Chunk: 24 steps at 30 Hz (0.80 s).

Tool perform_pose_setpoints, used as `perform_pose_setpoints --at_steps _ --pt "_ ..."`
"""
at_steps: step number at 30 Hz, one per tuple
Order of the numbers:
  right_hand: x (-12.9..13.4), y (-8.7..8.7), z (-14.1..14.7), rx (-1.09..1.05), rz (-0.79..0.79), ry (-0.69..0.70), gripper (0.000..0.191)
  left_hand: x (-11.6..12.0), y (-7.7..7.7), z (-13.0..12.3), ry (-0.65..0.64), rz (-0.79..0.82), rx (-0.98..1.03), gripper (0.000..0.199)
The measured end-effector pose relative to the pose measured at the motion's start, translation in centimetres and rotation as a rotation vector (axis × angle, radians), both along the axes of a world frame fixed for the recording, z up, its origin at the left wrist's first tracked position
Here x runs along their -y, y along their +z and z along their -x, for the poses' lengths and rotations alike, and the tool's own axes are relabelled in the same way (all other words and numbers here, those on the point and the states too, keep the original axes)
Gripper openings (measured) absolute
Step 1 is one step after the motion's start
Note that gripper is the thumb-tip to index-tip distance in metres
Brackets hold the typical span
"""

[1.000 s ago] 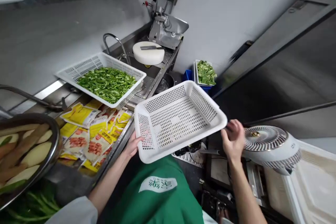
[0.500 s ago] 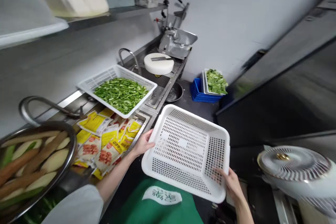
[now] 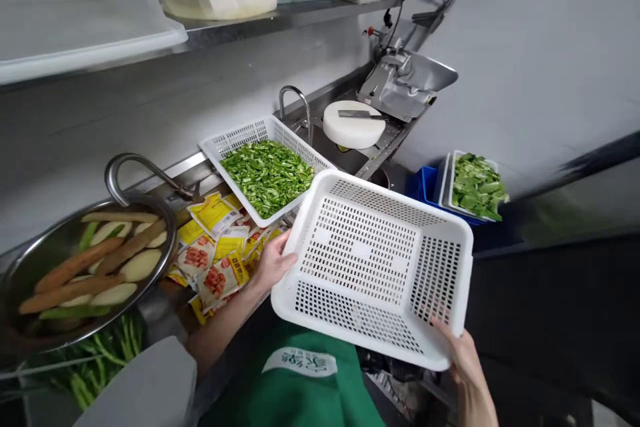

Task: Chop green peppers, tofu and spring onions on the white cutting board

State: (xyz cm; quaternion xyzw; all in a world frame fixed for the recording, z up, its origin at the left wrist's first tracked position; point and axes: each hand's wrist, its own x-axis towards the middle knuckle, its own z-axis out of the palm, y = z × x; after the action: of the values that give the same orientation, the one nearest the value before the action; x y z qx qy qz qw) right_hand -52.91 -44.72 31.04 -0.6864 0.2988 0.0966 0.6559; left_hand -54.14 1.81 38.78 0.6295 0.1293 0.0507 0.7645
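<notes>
I have the left hand [image 3: 274, 260] grasping the left rim of a white perforated basket [image 3: 367, 267], right of the frame's centre, and the right hand [image 3: 463, 357] grasping its lower-right corner. Toward upper left, I see a second basket [image 3: 244, 131] holding cut green vegetables [image 3: 267, 177].

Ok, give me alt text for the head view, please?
A person's left hand and right hand hold a white perforated basket by opposite ends. To its left are a second basket of cut greens, yellow packets and a metal bowl of vegetables.
</notes>
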Motion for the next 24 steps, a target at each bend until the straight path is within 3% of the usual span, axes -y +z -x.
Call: perform_pose_setpoints --at_steps 5,9,11,13,14,18,21,24 --pt "-1.0 0.1 -14.4 0.076 -0.035 0.123 0.072 -0.6 1.6 -4.3 0.270 -0.044 -0.023 0.057" --pt "-4.5 2.1 -23.7 0.232 -0.157 0.175 0.073 0.1 1.4 -9.3 0.524 -0.011 -0.095 0.063" --pt "-8.3 3.4 -26.3 0.223 -0.315 0.342 0.071 1.4 0.7 -11.5 0.660 0.016 -0.128 0.066" --pt "-13.4 4.3 -27.6 0.220 -0.467 0.576 0.082 3.3 -0.1 -13.0 0.744 0.011 -0.108 0.065" --pt "-16.1 4.5 -28.1 0.232 -0.455 0.668 0.089 4.4 -0.4 -13.6 0.765 -0.008 -0.087 0.064" --pt "-24.8 4.1 -31.9 0.432 -0.280 0.691 0.088 7.7 -1.2 -14.4 0.753 -0.069 -0.085 0.059" --pt "-28.8 4.1 -38.1 0.512 -0.322 0.843 0.074 7.1 -1.0 -13.1 0.758 0.055 -0.121 0.053" --pt "-33.0 4.7 -44.7 0.549 -0.369 1.016 0.059 3.9 -0.3 -11.0 0.997 0.113 -0.083 0.055"
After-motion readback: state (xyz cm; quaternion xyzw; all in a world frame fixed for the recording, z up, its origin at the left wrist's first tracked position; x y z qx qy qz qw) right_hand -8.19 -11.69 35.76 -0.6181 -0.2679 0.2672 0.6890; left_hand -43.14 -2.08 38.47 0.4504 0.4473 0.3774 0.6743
